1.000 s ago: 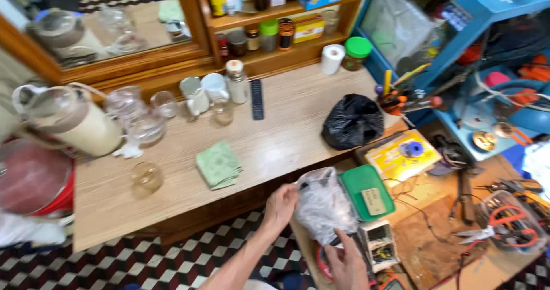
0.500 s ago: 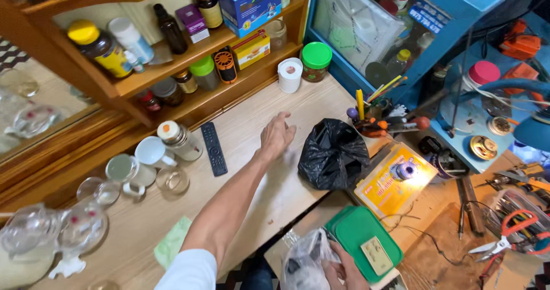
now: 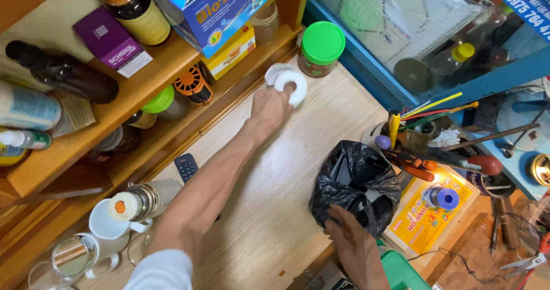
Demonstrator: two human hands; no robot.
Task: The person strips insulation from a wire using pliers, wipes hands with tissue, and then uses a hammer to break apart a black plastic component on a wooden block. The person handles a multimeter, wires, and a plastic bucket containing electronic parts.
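Note:
My left hand (image 3: 269, 108) is stretched far across the pale wooden counter (image 3: 269, 210) and grips a white roll of tape or paper (image 3: 289, 84), a finger in its core. The roll stands next to a green-lidded jar (image 3: 321, 48). My right hand (image 3: 352, 245) rests low near the counter's front edge, its fingers spread against the bottom of a crumpled black plastic bag (image 3: 355, 184).
A wooden shelf (image 3: 114, 95) with bottles, boxes and jars runs along the left. A remote control (image 3: 186, 167), white mugs (image 3: 109, 224) and a metal flask (image 3: 140, 201) lie lower left. A tool cup with screwdrivers (image 3: 412, 144), a yellow packet (image 3: 429, 207) and a green lid (image 3: 401, 270) are right.
My left hand has reached further from mid-counter to the white roll and taken hold of it. My right hand has left the clear plastic bag and moved onto the black bag.

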